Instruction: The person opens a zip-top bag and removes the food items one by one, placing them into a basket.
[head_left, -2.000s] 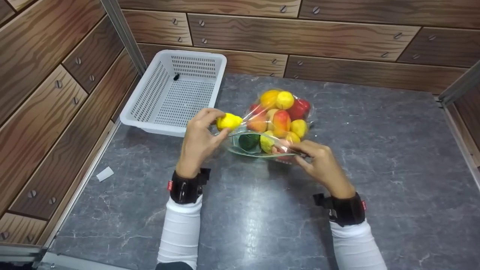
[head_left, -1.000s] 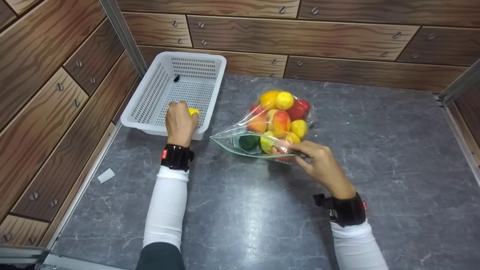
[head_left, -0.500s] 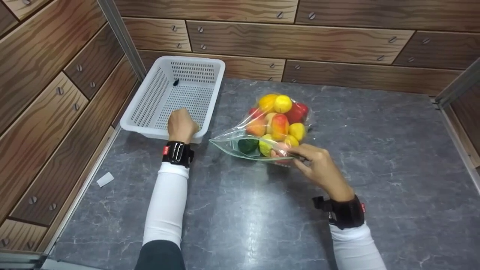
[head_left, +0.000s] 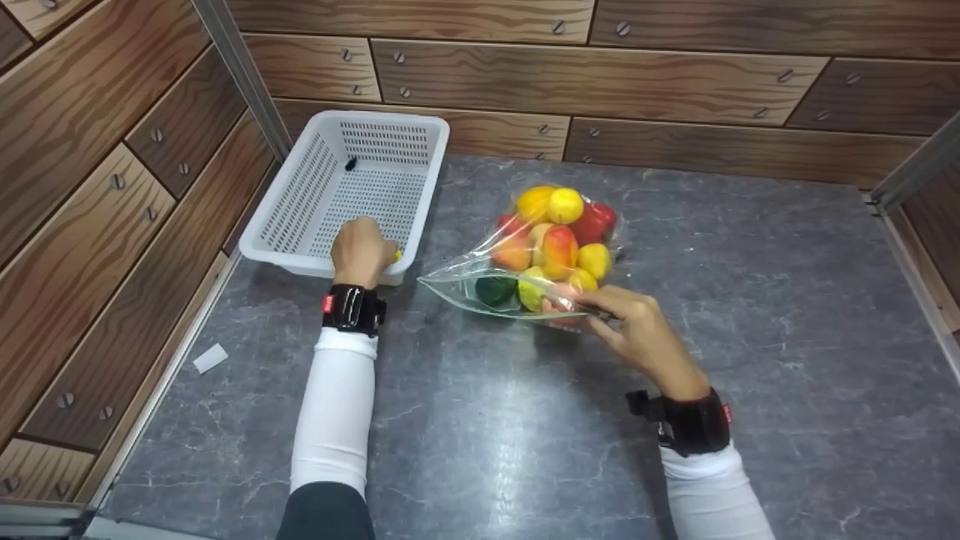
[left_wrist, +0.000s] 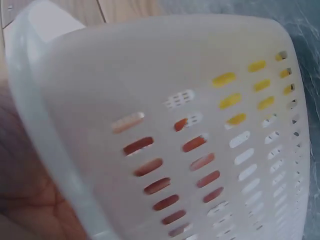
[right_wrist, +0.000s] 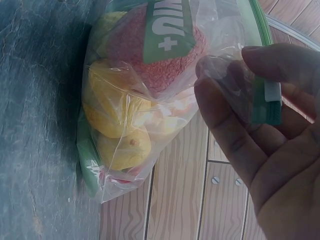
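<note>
Yellow lemon [head_left: 397,256], now lower, inside basket [head_left: 384,138]

"What does the left hand [head_left: 358,251] cover, left of centre in the head view?"

"Its own fingers, and most of something yellow [head_left: 397,256]; only a sliver shows. From the left wrist, the basket [left_wrist: 150,55] breaks the sight into strips, so I can't tell whether it's gripped."

"That dark speck [head_left: 351,163], upper left?"

"Too small to name."

"And the plastic bag [head_left: 465,270]?"

"The fruits [head_left: 559,253] overlap, so I can't count them. In the right wrist view, its label [right_wrist: 172,35] runs off the top edge, and the right hand [right_wrist: 280,170] off the right."
</note>
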